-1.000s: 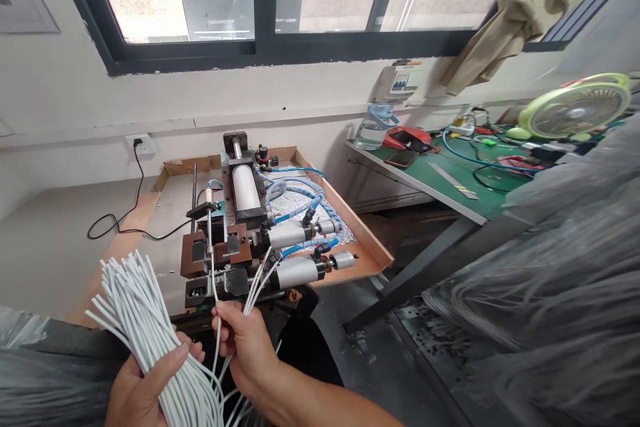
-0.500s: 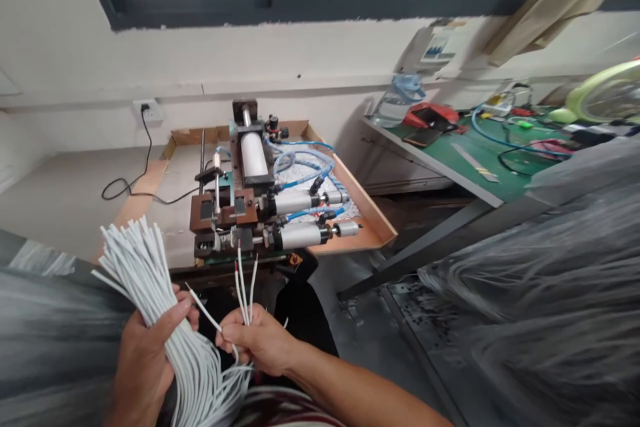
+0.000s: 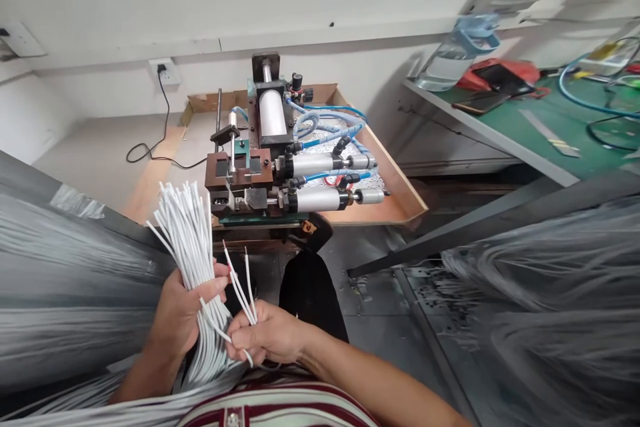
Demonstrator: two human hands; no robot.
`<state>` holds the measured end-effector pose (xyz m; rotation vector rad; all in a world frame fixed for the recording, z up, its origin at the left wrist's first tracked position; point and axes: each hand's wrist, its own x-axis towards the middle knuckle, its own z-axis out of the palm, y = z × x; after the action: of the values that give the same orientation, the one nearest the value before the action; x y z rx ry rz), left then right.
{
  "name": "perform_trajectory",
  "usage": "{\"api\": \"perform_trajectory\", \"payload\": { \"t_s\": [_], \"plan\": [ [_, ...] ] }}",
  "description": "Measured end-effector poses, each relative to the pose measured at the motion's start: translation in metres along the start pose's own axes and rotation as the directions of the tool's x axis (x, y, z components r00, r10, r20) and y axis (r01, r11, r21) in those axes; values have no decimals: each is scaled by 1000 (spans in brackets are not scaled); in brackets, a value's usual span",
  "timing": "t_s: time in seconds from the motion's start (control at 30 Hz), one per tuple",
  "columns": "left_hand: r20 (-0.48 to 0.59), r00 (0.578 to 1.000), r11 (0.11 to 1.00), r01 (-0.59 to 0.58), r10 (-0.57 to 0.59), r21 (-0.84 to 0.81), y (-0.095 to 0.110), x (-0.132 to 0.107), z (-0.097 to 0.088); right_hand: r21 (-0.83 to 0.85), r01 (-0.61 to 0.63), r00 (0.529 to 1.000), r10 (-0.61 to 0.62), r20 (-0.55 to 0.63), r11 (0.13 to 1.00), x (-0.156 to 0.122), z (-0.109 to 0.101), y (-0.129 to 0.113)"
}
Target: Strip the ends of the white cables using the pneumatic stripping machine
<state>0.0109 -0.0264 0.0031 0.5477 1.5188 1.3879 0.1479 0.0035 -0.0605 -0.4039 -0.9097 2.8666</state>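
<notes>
Gripping the white wire bundle [image 3: 193, 247], the left hand [image 3: 183, 317] stays closed; right hand [image 3: 267, 333] pinches three wires [image 3: 243, 287], clear floor separating them from the pneumatic machine [image 3: 280, 167].

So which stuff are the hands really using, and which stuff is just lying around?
In use:
left hand gripping the bundle of white wires
right hand pinching a few loose wires
probably the small machine just in front of them

Just lying about:
water bottle, phone and blue cable, all on the green bench
</notes>
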Motion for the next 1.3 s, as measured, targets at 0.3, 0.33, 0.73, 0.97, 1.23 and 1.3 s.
{"api": "perform_trajectory", "payload": {
  "t_s": [0.3, 0.33, 0.73, 0.97, 1.23, 1.3],
  "plan": [
    [-46, 999, 1000, -11, 13, 28, -7, -4, 0, -131, 99, 994, -106, -42, 986, 0, 2, 5],
    [-53, 998, 1000, -17, 18, 20, -7, -4, 0, -181, 149, 985, -161, -55, 972, -1, 3, 5],
    [-69, 994, 994, -85, 80, -71, -3, -5, -2, -904, 92, 767, -609, -203, 417, -16, 12, -12],
    [-84, 995, 990, -61, 50, -124, -4, -5, -2, -942, 115, 887, -460, -45, 314, -15, 13, -12],
    [-67, 998, 984, -6, -6, -177, -4, -5, -4, -946, 118, 905, -425, -23, 302, -13, 14, -8],
    [-69, 998, 984, -3, -9, -180, -3, -5, -3, -948, 110, 908, -418, -27, 300, -13, 14, -9]
  ]
}}
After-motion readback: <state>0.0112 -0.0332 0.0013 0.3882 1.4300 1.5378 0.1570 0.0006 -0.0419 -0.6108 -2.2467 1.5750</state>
